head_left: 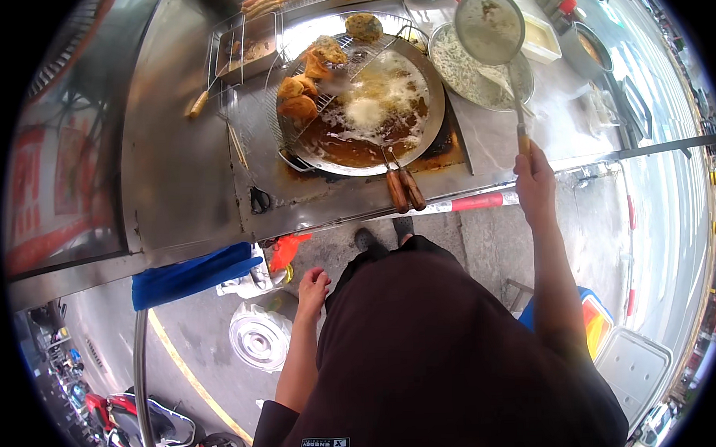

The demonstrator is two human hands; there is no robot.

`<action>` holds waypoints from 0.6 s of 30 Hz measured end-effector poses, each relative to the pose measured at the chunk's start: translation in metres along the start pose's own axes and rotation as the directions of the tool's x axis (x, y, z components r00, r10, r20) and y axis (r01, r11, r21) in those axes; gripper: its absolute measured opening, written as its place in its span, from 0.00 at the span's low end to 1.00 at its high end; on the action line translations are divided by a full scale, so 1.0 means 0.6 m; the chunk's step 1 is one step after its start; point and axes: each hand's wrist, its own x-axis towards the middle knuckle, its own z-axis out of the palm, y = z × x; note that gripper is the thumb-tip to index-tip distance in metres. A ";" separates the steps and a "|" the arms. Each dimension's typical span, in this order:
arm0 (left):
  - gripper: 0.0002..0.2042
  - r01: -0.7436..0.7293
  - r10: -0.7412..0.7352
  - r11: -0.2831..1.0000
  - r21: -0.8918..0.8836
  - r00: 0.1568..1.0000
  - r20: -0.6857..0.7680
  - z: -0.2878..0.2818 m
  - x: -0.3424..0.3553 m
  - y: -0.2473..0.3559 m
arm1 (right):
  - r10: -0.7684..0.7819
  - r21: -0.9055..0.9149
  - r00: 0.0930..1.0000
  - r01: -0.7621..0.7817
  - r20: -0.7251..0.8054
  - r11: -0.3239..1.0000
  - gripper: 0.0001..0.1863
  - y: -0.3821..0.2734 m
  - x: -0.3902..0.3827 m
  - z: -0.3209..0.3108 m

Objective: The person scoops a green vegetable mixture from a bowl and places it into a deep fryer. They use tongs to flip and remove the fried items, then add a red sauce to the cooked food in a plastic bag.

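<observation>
My right hand is closed round the wooden handle of a round strainer. The strainer's pale, smeared head hangs over a wide metal bowl of whitish batter, and a white spoon-shaped piece shows beneath it. Down beside my body, my left hand hangs empty with loosely curled fingers. Left of the bowl, oil bubbles in a wide frying pan with a pale mass at its middle. Two wooden-handled tools lean on its near rim. Several golden fried pieces lie on the rack along its left side.
A wire basket stands on the steel counter at the left, and black-handled scissors lie near the front edge. A blue cloth hangs from that edge. Farther right stand a white tub and a metal pot.
</observation>
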 end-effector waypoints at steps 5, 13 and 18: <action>0.18 -0.008 0.008 1.000 0.017 1.000 0.017 0.004 0.010 -0.021 | -0.253 -0.541 0.962 0.159 -0.104 0.826 0.25 0.049 0.006 0.012; 0.18 0.058 -0.054 0.989 -0.133 0.998 0.031 -0.008 -0.007 -0.024 | -0.035 -0.161 0.998 0.043 0.049 0.986 0.23 0.007 -0.052 0.022; 0.20 0.104 0.032 0.952 -0.289 0.902 0.430 0.062 -0.002 0.097 | 0.116 -0.154 0.961 -0.079 0.251 0.985 0.20 0.042 -0.081 0.031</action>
